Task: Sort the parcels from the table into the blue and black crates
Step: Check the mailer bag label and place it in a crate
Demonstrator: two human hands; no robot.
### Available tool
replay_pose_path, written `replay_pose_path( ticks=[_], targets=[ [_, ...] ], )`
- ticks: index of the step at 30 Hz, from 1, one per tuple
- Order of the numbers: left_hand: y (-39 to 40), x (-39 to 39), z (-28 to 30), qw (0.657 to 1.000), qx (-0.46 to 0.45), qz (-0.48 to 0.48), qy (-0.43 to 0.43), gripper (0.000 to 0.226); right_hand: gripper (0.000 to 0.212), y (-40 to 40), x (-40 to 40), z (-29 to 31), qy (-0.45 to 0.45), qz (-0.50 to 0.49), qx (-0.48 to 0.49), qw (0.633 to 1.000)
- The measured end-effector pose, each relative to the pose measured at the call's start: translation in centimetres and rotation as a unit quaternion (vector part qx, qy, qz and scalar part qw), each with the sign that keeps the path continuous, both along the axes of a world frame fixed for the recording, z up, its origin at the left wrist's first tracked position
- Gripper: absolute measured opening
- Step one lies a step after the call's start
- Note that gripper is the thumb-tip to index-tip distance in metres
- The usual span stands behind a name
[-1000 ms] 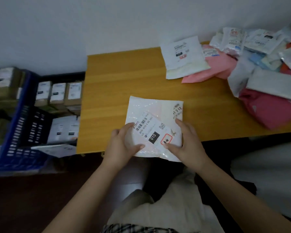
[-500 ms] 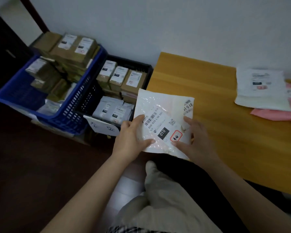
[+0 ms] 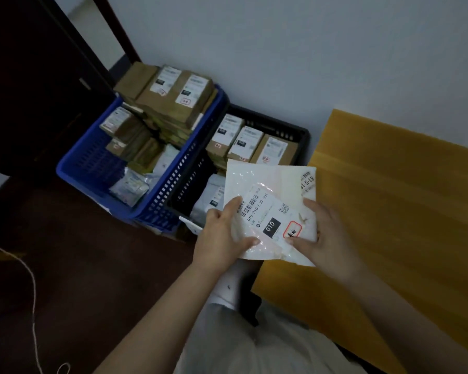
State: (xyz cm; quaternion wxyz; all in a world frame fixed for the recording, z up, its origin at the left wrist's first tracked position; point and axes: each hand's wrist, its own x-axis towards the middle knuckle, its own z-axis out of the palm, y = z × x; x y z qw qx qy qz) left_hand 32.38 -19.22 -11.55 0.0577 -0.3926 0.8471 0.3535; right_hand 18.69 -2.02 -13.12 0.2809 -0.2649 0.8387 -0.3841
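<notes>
Here the flat white glossy plastic mailer parcel (image 3: 270, 211) hangs in the air, off the near left corner of the yellow-orange wooden table (image 3: 389, 211) and partly above the black slatted plastic crate (image 3: 295, 132). The left hand (image 3: 222, 236) pinches its left edge, thumb on the printed label and fingers behind; the right hand (image 3: 324, 238) grips the lower right corner the same way.

The film looks slick and crinkled, so a loose pinch could probably let it slide out and land on the dark floor (image 3: 65, 265) between crate and knees. The blue perforated plastic crate (image 3: 92, 157) stands touching the black one; a careless toss may drop the thin packet into the wrong bin, or leave it draped over the shared rim. In the blue crate the brown cardboard boxes (image 3: 173, 101) are heaped above the wall, and a knock might tip that pile.

The boxes are rigid and square-edged; the mailer is limp, thin and shiny, with a matte paper label.
</notes>
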Motion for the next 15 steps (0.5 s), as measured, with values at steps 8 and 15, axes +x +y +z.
replay_pose_path(
  ticks=[8,15],
  targets=[
    [-6.5,-2.1,-2.6,0.999,0.025,-0.018,-0.026,0.093,0.079,-5.7,-1.3,-1.8,-0.026,-0.006,0.042,0.999],
    [-14.8,-2.1,-6.0,0.992,0.067,-0.080,-0.067,0.093,0.089,-12.4,1.0,-3.2,-0.062,-0.033,0.114,0.991]
  ],
)
